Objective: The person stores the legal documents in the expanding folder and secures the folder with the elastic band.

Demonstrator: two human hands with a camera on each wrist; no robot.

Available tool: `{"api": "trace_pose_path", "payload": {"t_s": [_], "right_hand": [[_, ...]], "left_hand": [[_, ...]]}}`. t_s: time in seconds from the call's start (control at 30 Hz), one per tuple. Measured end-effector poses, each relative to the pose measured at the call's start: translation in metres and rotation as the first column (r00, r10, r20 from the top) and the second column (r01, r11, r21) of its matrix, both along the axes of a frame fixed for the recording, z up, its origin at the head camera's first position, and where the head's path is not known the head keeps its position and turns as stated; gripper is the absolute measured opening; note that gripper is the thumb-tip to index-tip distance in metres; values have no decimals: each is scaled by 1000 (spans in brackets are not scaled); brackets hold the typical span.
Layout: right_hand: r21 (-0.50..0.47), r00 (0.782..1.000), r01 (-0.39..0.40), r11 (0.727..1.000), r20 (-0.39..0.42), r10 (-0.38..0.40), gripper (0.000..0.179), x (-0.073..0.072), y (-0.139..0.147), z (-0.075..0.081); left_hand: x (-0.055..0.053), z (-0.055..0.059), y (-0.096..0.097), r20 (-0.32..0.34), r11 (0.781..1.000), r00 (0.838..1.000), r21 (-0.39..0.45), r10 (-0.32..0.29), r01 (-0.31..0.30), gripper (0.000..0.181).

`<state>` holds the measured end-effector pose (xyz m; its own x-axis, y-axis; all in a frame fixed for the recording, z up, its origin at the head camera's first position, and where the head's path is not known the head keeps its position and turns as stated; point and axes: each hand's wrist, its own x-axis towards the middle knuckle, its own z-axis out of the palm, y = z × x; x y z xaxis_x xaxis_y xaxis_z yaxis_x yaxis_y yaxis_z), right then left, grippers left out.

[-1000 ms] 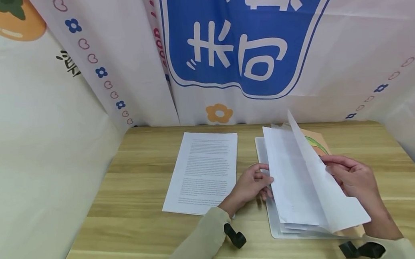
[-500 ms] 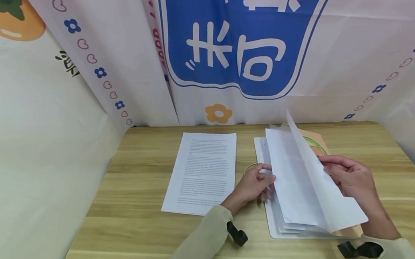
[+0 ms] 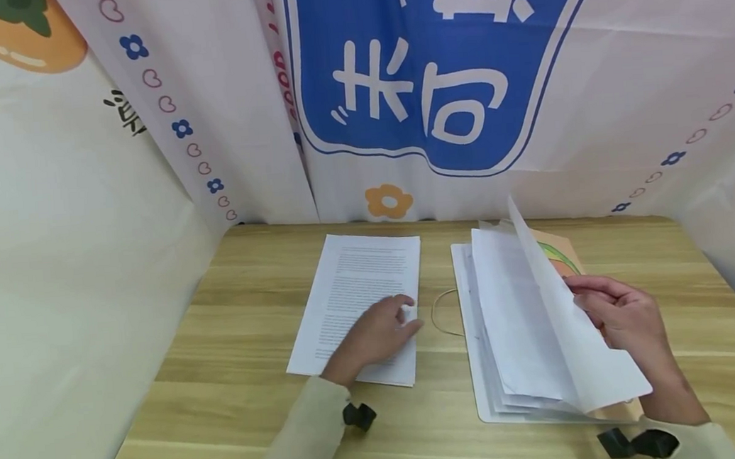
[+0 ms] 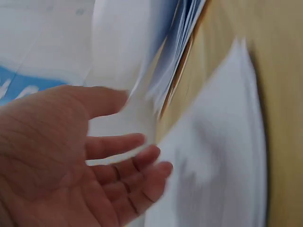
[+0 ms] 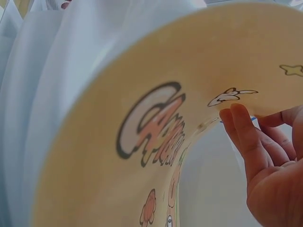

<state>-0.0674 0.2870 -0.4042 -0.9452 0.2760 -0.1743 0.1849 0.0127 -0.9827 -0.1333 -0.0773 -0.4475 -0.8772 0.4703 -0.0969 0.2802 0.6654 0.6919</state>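
Observation:
A folder [image 3: 480,399] with loose white papers [image 3: 517,318] inside lies on the right of the table. Its raised cover, orange with cartoon prints [image 5: 94,123] on the outside and white within, is pinched along its edge by my right hand [image 3: 633,321]. My left hand [image 3: 375,335] is over the right part of a printed paper stack [image 3: 358,273]. In the left wrist view, this hand [image 4: 71,146] has its thumb apart from its loosely bent fingers, with nothing between them. The stack's edge [image 4: 255,118] shows beside the fingertips.
A thin elastic loop [image 3: 434,314] sticks out from the folder's left edge, in the gap beside the stack. Behind the wooden table [image 3: 194,398] hangs a printed cloth [image 3: 339,196], with plain white cloth [image 3: 57,279] along the left side.
My left hand has let go of the papers at the folder's left edge and moved left over the printed stack. The right hand still holds the cover raised.

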Motion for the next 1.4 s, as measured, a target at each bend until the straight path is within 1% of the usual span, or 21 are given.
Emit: {"api": "trace_pose_path", "payload": {"t_s": [0.07, 0.17, 0.3, 0.4, 0.5, 0.57, 0.63, 0.7, 0.8, 0.9, 0.97, 1.1, 1.17, 1.23, 1.33, 1.4], "right_hand": [[24, 1000, 2, 1000, 16, -2, 16, 0, 0, 0], [43, 1000, 0, 999, 30, -1, 16, 1, 1, 0], [9, 1000, 5, 1000, 19, -5, 17, 2, 2, 0], [-20, 1000, -2, 1000, -5, 2, 20, 2, 2, -1], [-7, 999, -24, 1000, -36, 24, 25, 2, 3, -1], [32, 998, -42, 999, -54, 43, 30, 2, 4, -2], [61, 996, -54, 997, -70, 58, 33, 2, 5, -3], [80, 994, -65, 995, -82, 71, 34, 1, 6, -3], [89, 992, -70, 994, -95, 79, 34, 0, 7, -3], [98, 992, -69, 993, -96, 78, 35, 0, 6, -2], [96, 993, -64, 993, -98, 74, 35, 1, 6, -2], [46, 994, -53, 998, -89, 57, 33, 1, 5, -2], [32, 995, -49, 998, -83, 51, 33, 1, 5, -2], [20, 996, -48, 999, -80, 49, 32, 1, 6, -2], [25, 996, -49, 998, -79, 51, 32, 1, 7, -3], [25, 996, -49, 998, -79, 51, 32, 1, 7, -3]], "left_hand": [[0, 3, -20, -22, 994, 999, -100, 42, -44, 49], [1, 6, -49, -70, 968, 989, -203, 134, -145, 58], [4, 7, -82, -127, 911, 957, -295, 262, -289, 69], [7, 3, -98, -139, 879, 940, -336, 310, -340, 73], [11, -2, -106, -139, 858, 934, -368, 329, -358, 81], [14, -5, -108, -143, 845, 930, -388, 339, -367, 88], [17, -8, -106, -165, 831, 926, -408, 341, -378, 95], [20, -11, -103, -202, 814, 923, -437, 327, -383, 99], [22, -14, -98, -252, 790, 925, -486, 283, -374, 103], [24, -15, -94, -271, 771, 927, -520, 259, -367, 105], [24, -15, -93, -274, 766, 926, -526, 259, -369, 104], [25, -13, -92, -269, 769, 927, -522, 263, -370, 96], [26, -12, -92, -266, 775, 927, -514, 263, -367, 90], [26, -12, -93, -271, 784, 925, -497, 267, -372, 83], [26, -11, -94, -273, 799, 912, -448, 305, -401, 73], [26, -10, -95, -261, 808, 906, -416, 333, -417, 68]]}}
